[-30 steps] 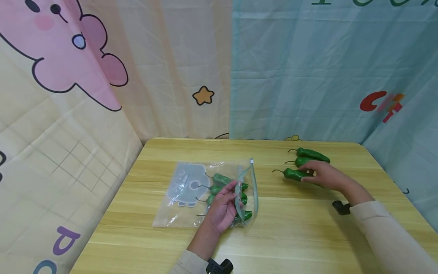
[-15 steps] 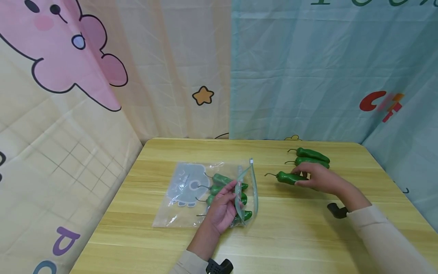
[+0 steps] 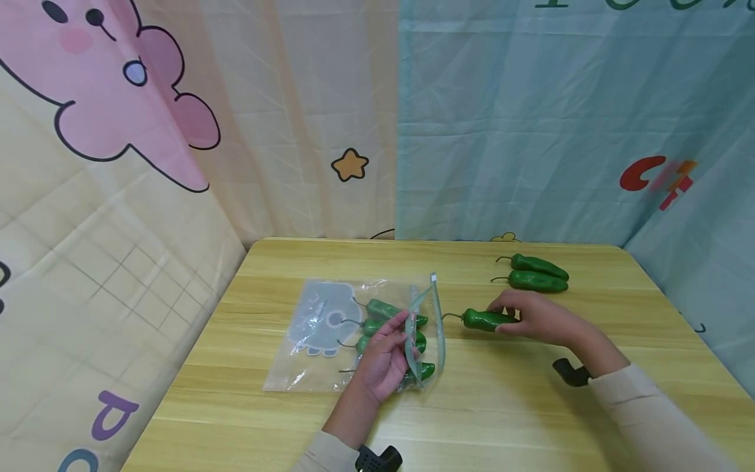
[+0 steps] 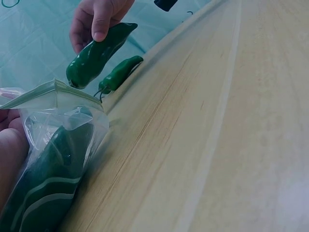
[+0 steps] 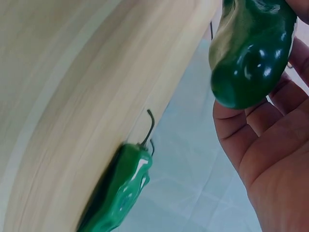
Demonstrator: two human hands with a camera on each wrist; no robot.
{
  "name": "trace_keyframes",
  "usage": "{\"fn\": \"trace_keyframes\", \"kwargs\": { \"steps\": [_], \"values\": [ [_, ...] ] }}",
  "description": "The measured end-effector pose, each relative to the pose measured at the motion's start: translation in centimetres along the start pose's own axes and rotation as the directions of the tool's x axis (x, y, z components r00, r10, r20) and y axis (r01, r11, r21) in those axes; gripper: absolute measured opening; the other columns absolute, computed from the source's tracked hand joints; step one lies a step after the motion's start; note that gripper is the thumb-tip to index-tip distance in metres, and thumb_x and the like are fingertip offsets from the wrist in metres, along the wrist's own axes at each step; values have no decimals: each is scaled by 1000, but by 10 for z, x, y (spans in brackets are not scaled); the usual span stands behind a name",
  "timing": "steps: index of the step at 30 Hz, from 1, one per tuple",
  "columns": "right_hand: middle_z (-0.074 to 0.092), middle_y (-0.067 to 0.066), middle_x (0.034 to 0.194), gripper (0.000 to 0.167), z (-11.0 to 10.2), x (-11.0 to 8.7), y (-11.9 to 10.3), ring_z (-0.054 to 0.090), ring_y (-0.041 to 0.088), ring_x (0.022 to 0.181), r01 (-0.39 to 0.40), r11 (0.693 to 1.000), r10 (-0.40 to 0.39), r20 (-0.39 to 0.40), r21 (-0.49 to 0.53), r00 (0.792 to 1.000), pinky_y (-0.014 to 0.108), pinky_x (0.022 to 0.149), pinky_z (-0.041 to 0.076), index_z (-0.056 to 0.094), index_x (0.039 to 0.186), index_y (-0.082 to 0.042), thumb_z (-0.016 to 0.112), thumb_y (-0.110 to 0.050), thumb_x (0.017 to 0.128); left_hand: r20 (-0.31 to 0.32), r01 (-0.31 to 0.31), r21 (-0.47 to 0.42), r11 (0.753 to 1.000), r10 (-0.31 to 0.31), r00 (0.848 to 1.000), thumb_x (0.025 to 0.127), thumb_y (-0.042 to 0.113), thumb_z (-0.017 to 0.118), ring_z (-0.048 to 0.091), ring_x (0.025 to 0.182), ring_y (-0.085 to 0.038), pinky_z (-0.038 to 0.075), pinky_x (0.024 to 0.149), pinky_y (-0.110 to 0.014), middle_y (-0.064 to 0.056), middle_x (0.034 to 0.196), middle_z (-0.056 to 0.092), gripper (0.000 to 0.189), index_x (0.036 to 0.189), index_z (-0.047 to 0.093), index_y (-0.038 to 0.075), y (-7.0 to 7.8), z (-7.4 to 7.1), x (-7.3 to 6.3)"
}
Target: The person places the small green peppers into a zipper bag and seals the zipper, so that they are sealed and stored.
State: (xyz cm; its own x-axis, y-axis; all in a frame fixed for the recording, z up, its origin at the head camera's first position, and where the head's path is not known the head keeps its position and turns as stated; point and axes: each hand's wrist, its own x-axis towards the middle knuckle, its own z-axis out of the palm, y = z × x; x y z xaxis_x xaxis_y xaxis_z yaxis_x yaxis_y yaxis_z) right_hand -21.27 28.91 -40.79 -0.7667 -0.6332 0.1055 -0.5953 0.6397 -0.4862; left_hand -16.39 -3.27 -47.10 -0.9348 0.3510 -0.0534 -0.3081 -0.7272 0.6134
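Observation:
A clear zip-lock bag (image 3: 277, 373) with a pale bear print lies on the wooden table, several green chili peppers (image 3: 382, 308) inside it. My left hand (image 3: 383, 364) holds the bag by its mouth, where the greenish zip edges gape apart toward the right. My right hand (image 3: 537, 318) grips another green chili pepper (image 3: 480, 320) between thumb and fingers by its tip end. That pepper's stem points left and reaches the bag's zip edge in the head view. In the left wrist view the held pepper (image 4: 91, 60) hangs above the bag mouth (image 4: 58, 94).
Two more green chili peppers lie side by side at the back right of the table (image 3: 590, 393), a rear pepper (image 3: 539, 265) and a front pepper (image 3: 537, 282). Printed curtains (image 3: 519, 131) stand behind the table. A black camera sits on each wrist.
My right hand has drawn one pepper away from the two others, moving left and toward me to the bag's mouth. The left hand and the bag have stayed in place.

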Motion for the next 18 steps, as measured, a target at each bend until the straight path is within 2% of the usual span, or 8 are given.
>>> {"fn": "trace_keyframes", "kwargs": {
  "steps": [10, 18],
  "values": [
    [61, -11, 104, 24, 13, 6, -17, 56, 6, 89, 29, 1000, -30, 57, 11, 998, 28, 73, 53, 69, 114, -20, 74, -24, 91, 21, -14, 14, 1000, 14, 1000, 98, -7, 41, 58, 85, -8, 53, 72, -23, -1, 123, 56, 37, 118, 64, 14, 1, 0, -1],
    [61, -13, 105, 26, 24, 10, -27, 55, 7, 89, 42, 999, -45, 114, 32, 992, 29, 74, 53, 68, 115, -22, 74, -23, 90, 8, -9, 6, 1000, 9, 1000, 98, -7, 40, 58, 84, -8, 52, 72, -23, -1, 123, 56, 38, 117, 64, 15, 0, 0, 0]
  ]
}}
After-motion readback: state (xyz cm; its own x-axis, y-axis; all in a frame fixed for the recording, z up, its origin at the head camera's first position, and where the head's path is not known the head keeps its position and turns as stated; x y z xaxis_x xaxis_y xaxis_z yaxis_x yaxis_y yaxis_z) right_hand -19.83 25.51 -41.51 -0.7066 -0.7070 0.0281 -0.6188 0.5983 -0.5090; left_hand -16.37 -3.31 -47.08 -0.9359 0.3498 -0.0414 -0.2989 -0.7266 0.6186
